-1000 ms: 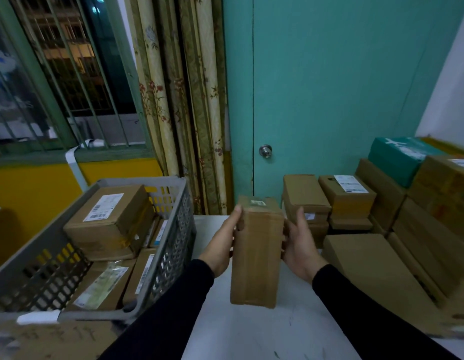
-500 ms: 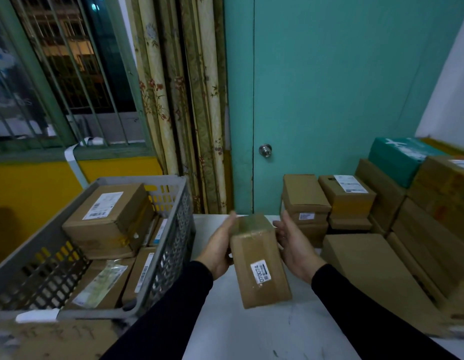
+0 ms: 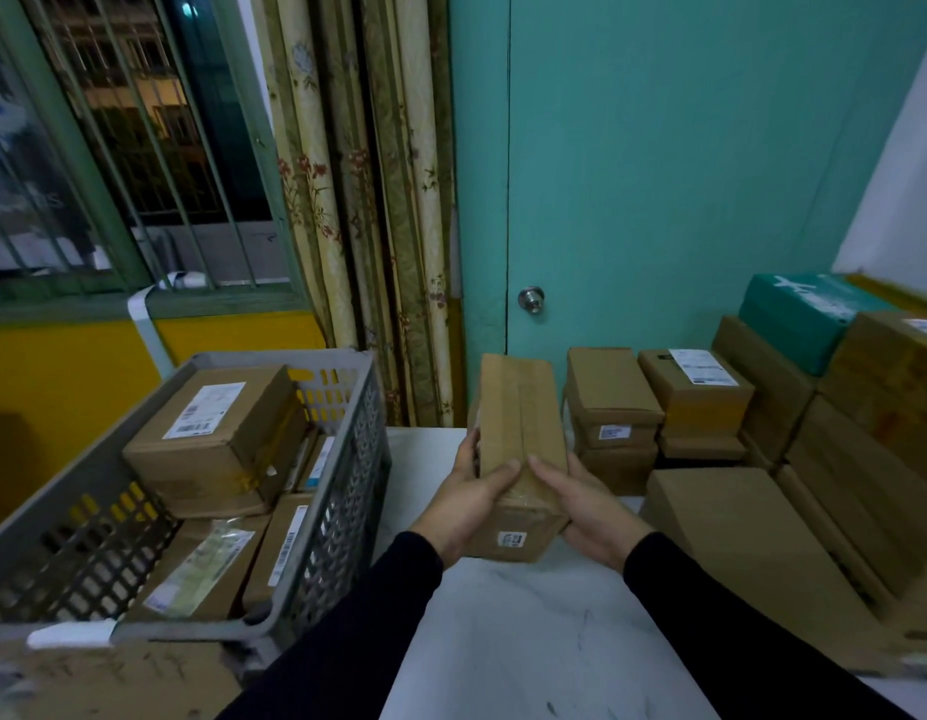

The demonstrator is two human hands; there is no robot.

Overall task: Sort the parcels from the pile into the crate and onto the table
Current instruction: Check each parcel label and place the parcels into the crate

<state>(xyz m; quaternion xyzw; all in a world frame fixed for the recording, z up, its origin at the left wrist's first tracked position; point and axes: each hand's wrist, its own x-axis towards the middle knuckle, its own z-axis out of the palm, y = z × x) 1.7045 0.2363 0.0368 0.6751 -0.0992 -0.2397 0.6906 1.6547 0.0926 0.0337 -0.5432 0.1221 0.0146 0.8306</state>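
Both hands grip one long brown parcel (image 3: 518, 449) at its near end, held over the white table (image 3: 529, 641) w/ the far end tipped up and away toward 12 o'clock. Left hand (image 3: 464, 504) wraps the left side, thumb laid across the top face, fingers curled round the left edge. Right hand (image 3: 586, 506) cups the right side and underside, thumb on top almost meeting the other thumb near the tape seam. Small white sticker (image 3: 512, 538) shows on the near end face; text too small to read.

At 9 o'clock from the parcel sits a grey perforated crate (image 3: 342, 511), already holding several cartons: a large labelled box (image 3: 217, 433) on top, a box w/ a clear plastic pouch (image 3: 201, 569) below it, plus thin ones standing on edge by the crate's right wall.

At 3 o'clock and round to 1 o'clock is the pile (image 3: 762, 459): two short stacks just beyond the parcel, one topped by a plain box (image 3: 609, 387), the other by a box w/ white shipping label (image 3: 695, 376); a big flat carton (image 3: 731, 532) lies nearest on the table; taller brown cartons stack behind at far right, w/ a teal box (image 3: 799, 314) on top.

Behind, approx 12 o'clock: teal door w/ a round knob (image 3: 530, 298), floral curtain (image 3: 357, 200) left of it, barred window (image 3: 129, 148) at 10 o'clock.
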